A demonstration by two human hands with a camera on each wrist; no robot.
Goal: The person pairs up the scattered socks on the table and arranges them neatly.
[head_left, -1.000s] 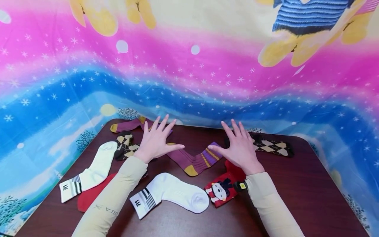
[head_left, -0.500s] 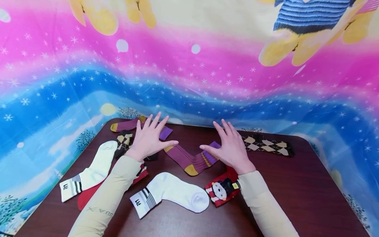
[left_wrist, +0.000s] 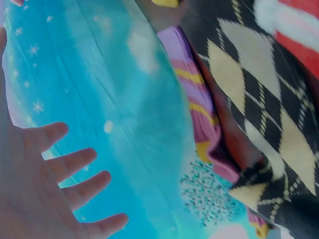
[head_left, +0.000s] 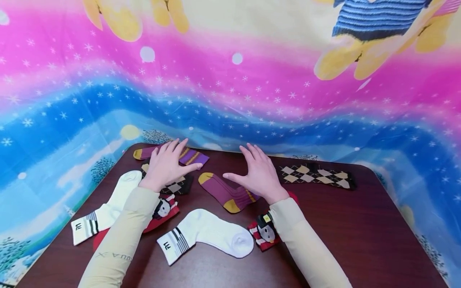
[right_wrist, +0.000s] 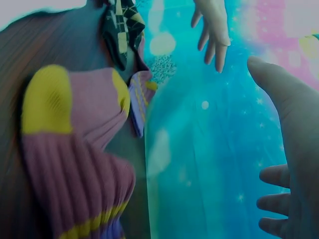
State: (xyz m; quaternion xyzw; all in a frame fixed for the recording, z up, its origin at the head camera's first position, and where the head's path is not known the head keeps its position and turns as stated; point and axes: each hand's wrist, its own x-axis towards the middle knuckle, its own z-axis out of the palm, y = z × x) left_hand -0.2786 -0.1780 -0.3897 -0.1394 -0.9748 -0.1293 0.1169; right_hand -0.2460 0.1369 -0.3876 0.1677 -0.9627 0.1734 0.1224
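My left hand (head_left: 165, 166) is held above the table's back left, fingers spread, holding nothing. Beneath and beside it lie a black argyle sock (head_left: 176, 185) and a purple-and-yellow sock (head_left: 194, 157). My right hand (head_left: 261, 174) hovers with spread fingers over the end of a second purple sock (head_left: 221, 190), also empty. In the left wrist view, the left hand (left_wrist: 55, 184) shows beside the argyle sock (left_wrist: 259, 84). The right wrist view has the right hand (right_wrist: 294, 144) across from the purple sock (right_wrist: 84, 149).
Two white socks (head_left: 216, 234) (head_left: 124, 192) lie nearer the front. Red socks with a character face (head_left: 266, 232) (head_left: 165, 208) lie partly under my forearms. Another argyle sock (head_left: 317, 176) is at the back right. A patterned cloth (head_left: 230, 100) hangs behind the table (head_left: 360, 240).
Both hands have moved left over the table, still spread. More of the right argyle sock and of the left red sock's face is uncovered. The socks have not moved.
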